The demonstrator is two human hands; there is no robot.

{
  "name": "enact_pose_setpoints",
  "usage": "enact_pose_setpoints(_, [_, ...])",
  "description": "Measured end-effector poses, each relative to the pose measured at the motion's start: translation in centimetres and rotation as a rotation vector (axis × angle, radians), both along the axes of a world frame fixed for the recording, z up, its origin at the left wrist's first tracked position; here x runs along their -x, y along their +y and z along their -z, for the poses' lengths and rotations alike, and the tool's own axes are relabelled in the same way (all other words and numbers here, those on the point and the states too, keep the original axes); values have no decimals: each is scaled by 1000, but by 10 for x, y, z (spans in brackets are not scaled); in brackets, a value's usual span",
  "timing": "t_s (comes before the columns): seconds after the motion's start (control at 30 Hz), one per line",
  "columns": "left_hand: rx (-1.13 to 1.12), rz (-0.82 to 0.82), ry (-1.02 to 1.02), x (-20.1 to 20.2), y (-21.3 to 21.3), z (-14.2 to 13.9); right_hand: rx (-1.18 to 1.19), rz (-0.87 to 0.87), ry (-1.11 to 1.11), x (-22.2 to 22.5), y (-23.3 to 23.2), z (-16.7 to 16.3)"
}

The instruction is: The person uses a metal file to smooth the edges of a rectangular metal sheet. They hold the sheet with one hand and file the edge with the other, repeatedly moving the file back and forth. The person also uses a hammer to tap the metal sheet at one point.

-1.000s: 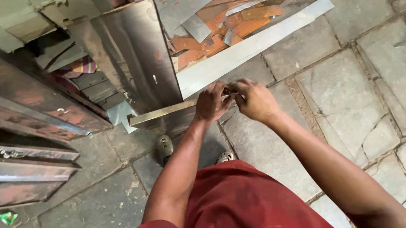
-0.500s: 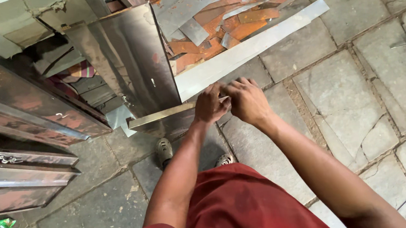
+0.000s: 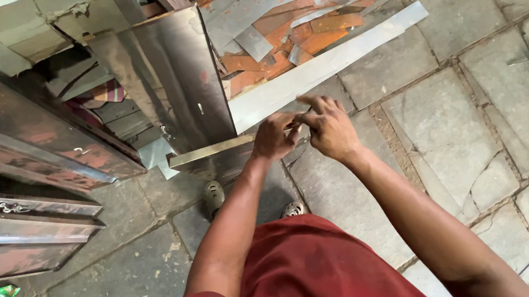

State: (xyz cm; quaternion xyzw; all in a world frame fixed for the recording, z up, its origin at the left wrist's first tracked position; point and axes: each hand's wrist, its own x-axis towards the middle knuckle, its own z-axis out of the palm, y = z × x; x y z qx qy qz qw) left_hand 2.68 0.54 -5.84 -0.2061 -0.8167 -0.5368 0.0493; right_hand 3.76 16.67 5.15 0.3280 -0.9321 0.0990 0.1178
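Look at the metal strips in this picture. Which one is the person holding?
The short brass-coloured strip, gripped at its right end by the left hand, the right hand alongside. The long silver strip lies on the floor.

A narrow metal strip (image 3: 211, 151), dull silver with a yellowish sheen along its upper face, is held nearly level above the stone floor, tilting slightly upward toward its right end. That right end is pinched in the left hand (image 3: 274, 136), with the right hand (image 3: 329, 128) just beside it and touching. Its free left end is cut square and hangs unsupported.
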Motion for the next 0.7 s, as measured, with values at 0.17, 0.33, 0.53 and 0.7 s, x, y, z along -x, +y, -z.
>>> enact_pose_setpoints(0.17, [56, -124, -161, 0, 1, -1, 272, 393, -473, -8, -7, 0])
enact_pose_setpoints(0.33, [15, -71, 84, -1, 2, 3, 144, 195, -435, -4, -5, 1])
enact_pose_setpoints(0.53, [4, -126, -42, -3, 2, 2, 284, 165, -233, -6, 1, 8])
enact_pose_setpoints(0.7, [27, -121, -3, -3, -1, 2, 131, 244, -585, 1, -1, 10])
